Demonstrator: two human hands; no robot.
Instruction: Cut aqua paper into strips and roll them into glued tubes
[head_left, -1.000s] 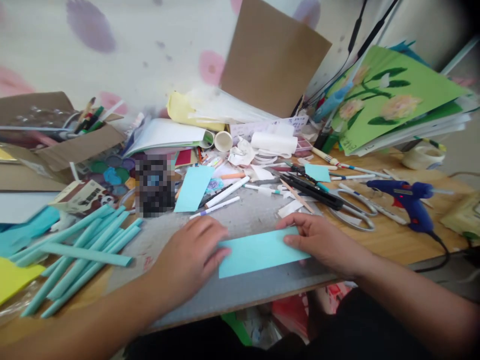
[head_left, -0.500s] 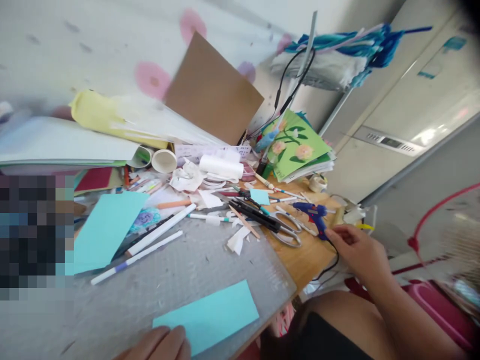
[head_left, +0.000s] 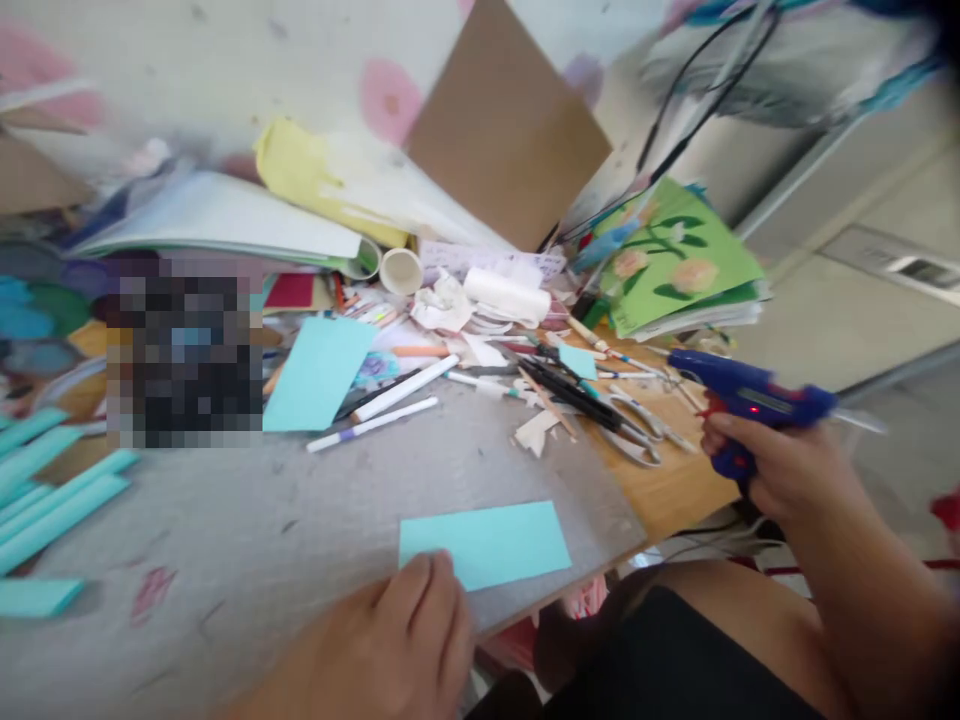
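- My right hand [head_left: 780, 465] has its fingers clamped round the grip of the blue plastic glue gun [head_left: 739, 400], held in the air just off the right edge of the surface [head_left: 300, 520].
- My left hand [head_left: 390, 640] rests at the near edge, fingers loosely curled together, fingertips touching the left end of the light-blue rectangular paper strip [head_left: 487, 540].
- That strip lies flat on the grey mat near the surface's near right corner.
- I see metal scissors [head_left: 637, 435] beside the right edge and rolled light-blue paper tubes [head_left: 45, 490] at the left edge.
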